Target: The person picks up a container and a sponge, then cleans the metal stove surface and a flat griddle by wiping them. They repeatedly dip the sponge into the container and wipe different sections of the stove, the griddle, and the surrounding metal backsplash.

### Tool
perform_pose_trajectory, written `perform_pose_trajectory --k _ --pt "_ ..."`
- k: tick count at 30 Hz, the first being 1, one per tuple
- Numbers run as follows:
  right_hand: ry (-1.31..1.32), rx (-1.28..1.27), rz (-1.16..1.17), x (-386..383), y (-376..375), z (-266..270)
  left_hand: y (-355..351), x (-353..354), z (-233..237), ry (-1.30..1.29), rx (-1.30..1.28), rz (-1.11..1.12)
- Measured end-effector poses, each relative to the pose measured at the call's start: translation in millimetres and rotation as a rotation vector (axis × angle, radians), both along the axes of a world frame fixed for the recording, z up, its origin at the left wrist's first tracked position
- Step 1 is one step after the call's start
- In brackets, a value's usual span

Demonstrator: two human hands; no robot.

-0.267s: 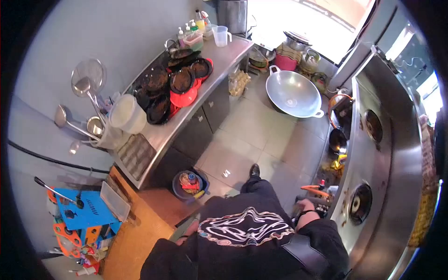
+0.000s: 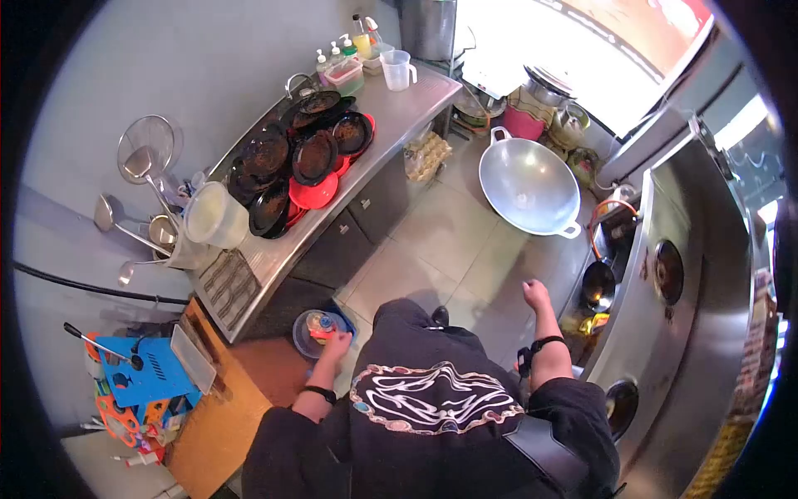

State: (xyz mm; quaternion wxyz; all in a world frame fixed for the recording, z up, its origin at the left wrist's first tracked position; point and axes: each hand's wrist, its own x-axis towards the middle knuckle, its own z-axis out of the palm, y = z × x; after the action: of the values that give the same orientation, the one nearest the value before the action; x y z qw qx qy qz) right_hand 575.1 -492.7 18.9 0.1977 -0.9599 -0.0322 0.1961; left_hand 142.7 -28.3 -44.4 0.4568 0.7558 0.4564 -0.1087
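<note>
My left hand (image 2: 334, 344) hangs low on the left, overlapping the rim of a dark bucket (image 2: 301, 337) in view. Its fingers are too small and blurred to show whether it is open or closed. Inside the bucket lies a red and blue wrapper (image 2: 317, 323). My right hand (image 2: 535, 291) is held forward over the tiled floor, fingers curled in, with nothing seen in it. Beyond it on the floor rests a large silver wok (image 2: 529, 187) with two loop handles. A black band circles each wrist.
A steel counter (image 2: 287, 274) along the left holds black plates (image 2: 316, 158), red plates (image 2: 313, 193), a plastic jug (image 2: 398, 71) and a tub (image 2: 214, 214). Steel stoves (image 2: 665, 216) line the right. A wooden table (image 2: 208, 407) stands at lower left.
My right hand has swung forward, away from the stove. My left hand has moved forward from beside my body to near the bucket. The shoe in front has slipped mostly from sight.
</note>
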Motion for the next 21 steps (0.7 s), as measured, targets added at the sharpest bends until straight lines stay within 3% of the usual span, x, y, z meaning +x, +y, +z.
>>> perform_pose_trajectory --k 1,3,4,7,9,10,11,12,14,16,19,21 --pt "0.006 0.032 0.039 19.6 22.6 16.5 6.9 10.9 -24.9 -0.075 -0.003 0.112" --pt "0.045 0.037 0.098 54.9 62.7 31.5 24.3 68.0 18.6 0.144 -0.037 -0.024" --pt "0.078 0.047 0.144 71.3 79.3 35.7 40.1 83.9 -2.9 -0.033 -0.163 0.014" --pt "0.193 0.05 0.292 111.0 116.2 35.8 76.0 176.6 56.4 0.032 0.02 -0.126" --pt "0.225 0.052 0.292 134.1 127.1 19.3 103.7 240.8 83.6 -0.136 0.084 -0.202" --pt "0.279 0.038 0.296 152.4 125.0 -7.8 122.7 269.9 68.5 -0.365 -0.04 -0.104" --pt "0.332 0.016 0.306 170.5 126.0 -22.6 130.0 308.2 92.4 -0.476 -0.246 0.057" --pt "0.508 -0.021 0.197 182.7 134.9 -8.1 136.4 349.2 133.1 -0.438 -0.237 0.139" --pt "0.545 -0.193 0.287 213.6 143.2 0.2 166.3 420.7 171.4 -0.516 -0.413 0.27" --pt "0.448 -0.277 0.456 254.3 132.0 -32.5 202.9 490.3 196.4 -0.557 -0.554 0.33" --pt "0.524 -0.287 0.209 301.8 155.3 3.8 272.9 594.6 175.5 -0.68 -0.843 0.469" --pt "0.393 -0.28 0.25 330.6 159.6 -2.8 314.1 655.3 166.9 -0.704 -0.884 0.551"
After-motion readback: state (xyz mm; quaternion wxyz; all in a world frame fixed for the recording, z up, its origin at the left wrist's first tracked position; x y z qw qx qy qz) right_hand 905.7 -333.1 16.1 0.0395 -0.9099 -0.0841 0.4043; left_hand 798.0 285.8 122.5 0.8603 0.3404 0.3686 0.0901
